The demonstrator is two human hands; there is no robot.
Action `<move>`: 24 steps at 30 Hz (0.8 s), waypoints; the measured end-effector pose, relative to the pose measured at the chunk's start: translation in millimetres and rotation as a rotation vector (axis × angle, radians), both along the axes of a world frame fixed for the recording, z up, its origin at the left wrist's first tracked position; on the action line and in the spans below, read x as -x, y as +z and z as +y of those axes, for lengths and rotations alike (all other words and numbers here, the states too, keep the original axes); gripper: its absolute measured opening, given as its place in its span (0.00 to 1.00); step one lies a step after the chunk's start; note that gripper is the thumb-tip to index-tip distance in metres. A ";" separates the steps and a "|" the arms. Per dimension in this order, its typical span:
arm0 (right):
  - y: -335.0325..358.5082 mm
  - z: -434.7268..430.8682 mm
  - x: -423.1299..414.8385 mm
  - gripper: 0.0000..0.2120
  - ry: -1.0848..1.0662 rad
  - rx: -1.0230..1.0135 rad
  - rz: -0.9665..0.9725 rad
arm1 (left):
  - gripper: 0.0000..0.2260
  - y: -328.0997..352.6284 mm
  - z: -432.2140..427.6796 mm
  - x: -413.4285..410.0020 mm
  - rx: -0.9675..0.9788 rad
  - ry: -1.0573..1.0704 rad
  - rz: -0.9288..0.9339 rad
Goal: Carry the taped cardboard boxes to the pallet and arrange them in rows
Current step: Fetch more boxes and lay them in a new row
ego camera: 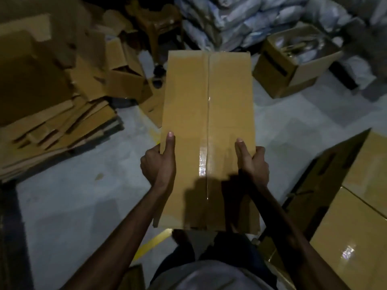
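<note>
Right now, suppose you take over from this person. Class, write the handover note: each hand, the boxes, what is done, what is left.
Left hand and right hand grip the taped box by its sides, thumbs on top, carried above the floor.
Stacked taped boxes stand to the right; no pallet is plainly visible.
Done: this box is taped and lifted.
Left: carry it to the pallet and set it in a row.

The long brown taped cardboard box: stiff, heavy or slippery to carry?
Probably stiff: the long brown cardboard box shows flat, unbowed faces. Likely light for its size, since the left hand and right hand just clasp its side edges. Its glossy clear tape strip may be slick.
</note>
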State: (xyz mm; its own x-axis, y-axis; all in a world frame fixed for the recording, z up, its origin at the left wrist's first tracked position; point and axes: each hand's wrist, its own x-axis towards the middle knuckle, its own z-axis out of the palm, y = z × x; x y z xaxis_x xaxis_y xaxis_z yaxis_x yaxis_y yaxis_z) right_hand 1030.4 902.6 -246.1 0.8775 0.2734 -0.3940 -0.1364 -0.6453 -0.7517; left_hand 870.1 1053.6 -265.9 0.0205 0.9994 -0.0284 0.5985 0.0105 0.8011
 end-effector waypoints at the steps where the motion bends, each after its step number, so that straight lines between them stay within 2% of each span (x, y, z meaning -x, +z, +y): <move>1: 3.1 5.7 -15.9 0.34 -0.030 -0.013 -0.029 | 0.39 0.9 12.6 -24.3 0.006 -0.043 -0.009; 6: 13.8 25.1 -115.6 0.43 -0.239 0.002 -0.060 | 0.32 12.3 54.8 -155.3 0.075 -0.276 -0.019; 8: 15.2 30.4 -162.2 0.43 -0.319 -0.004 -0.052 | 0.26 16.9 66.1 -209.7 0.081 -0.357 -0.033; 14: 15.0 49.5 -313.9 0.33 -0.410 -0.052 -0.111 | 0.35 25.9 105.5 -378.5 0.009 -0.496 -0.061; 18: 22.3 51.6 -408.1 0.35 -0.430 -0.088 -0.147 | 0.29 53.0 117.1 -491.4 0.014 -0.572 -0.046; 24: 27.3 48.0 -537.1 0.36 -0.537 -0.097 -0.139 | 0.40 59.5 126.4 -655.4 -0.054 -0.703 0.016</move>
